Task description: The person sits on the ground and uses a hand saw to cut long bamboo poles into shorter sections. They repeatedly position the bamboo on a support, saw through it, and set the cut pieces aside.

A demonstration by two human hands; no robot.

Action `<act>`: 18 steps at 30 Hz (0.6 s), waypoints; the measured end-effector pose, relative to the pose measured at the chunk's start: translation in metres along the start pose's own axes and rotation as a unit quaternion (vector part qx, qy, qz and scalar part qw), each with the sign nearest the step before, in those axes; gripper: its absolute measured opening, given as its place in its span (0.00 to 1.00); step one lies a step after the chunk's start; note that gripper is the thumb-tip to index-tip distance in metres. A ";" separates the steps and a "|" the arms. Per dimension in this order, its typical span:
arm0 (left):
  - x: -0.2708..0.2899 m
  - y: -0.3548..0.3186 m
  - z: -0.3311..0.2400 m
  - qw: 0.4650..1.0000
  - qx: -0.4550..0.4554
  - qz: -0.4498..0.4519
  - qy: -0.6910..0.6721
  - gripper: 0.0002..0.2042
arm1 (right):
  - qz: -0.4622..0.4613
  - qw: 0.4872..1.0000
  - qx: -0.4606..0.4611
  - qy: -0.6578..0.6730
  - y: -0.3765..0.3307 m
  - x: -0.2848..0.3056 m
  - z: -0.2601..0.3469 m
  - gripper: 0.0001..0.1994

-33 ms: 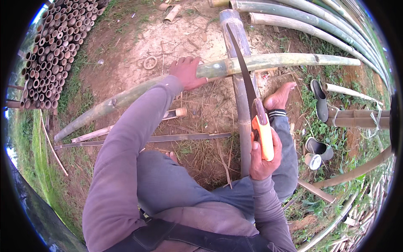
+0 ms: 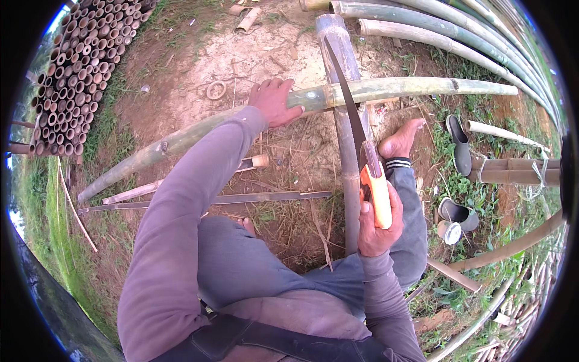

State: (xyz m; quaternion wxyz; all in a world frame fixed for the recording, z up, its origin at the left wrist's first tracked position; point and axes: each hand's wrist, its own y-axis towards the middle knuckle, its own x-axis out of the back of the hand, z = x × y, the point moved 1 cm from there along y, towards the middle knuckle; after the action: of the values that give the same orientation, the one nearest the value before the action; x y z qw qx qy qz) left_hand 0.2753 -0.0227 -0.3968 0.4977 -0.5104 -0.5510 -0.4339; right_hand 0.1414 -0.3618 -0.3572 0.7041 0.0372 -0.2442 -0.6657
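A long green bamboo pole (image 2: 416, 87) lies crosswise over a thicker bamboo log (image 2: 345, 145). My left hand (image 2: 274, 104) grips the pole from above, left of the crossing, with its fingers over the far side and the thumb along the pole. In my right hand (image 2: 380, 232) is the orange handle of a handsaw (image 2: 348, 99), the fingers wrapped round it. The long dark blade slants up and to the left across the pole, near a joint at the crossing. Whether its teeth touch the bamboo I cannot tell.
Bamboo poles (image 2: 416, 21) lie at the far right, and cut bamboo tubes (image 2: 75, 90) are stacked at the far left. A split bamboo strip (image 2: 259, 197) and a bamboo ring (image 2: 216, 90) lie on the ground. My bare foot (image 2: 401, 137) rests beside the log, near dark shoes (image 2: 459, 145).
My left hand has shifted slightly to the right and up along the pole. The saw and my right hand have moved very slightly forward; the pole looks the same.
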 end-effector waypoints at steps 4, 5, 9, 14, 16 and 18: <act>-0.001 0.048 -0.032 0.972 0.072 0.119 -0.191 0.38 | -0.003 1.000 0.027 -0.013 0.007 -0.010 -0.014 0.27; -0.003 0.054 -0.038 0.970 0.101 0.133 -0.178 0.38 | -0.004 0.999 0.034 -0.016 0.008 -0.011 -0.015 0.27; -0.008 0.059 -0.049 0.965 0.152 0.126 -0.173 0.38 | -0.008 0.996 0.055 -0.064 0.006 -0.013 -0.017 0.27; -0.007 0.054 -0.048 0.965 0.150 0.119 -0.177 0.37 | 0.018 1.000 0.007 -0.015 0.001 -0.009 -0.022 0.27; -0.006 0.055 -0.049 0.967 0.151 0.117 -0.171 0.37 | 0.018 1.000 -0.002 -0.005 -0.001 -0.008 -0.023 0.27; -0.005 0.056 -0.049 0.966 0.155 0.127 -0.166 0.37 | 0.012 0.999 -0.024 0.020 -0.003 -0.008 -0.025 0.26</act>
State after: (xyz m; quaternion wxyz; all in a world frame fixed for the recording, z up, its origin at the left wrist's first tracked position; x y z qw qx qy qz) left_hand 0.3365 -0.0664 -0.3973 0.5231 -0.5578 -0.6171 -0.1855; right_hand 0.1485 -0.3610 -0.3828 0.7176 0.0306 -0.2149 -0.6618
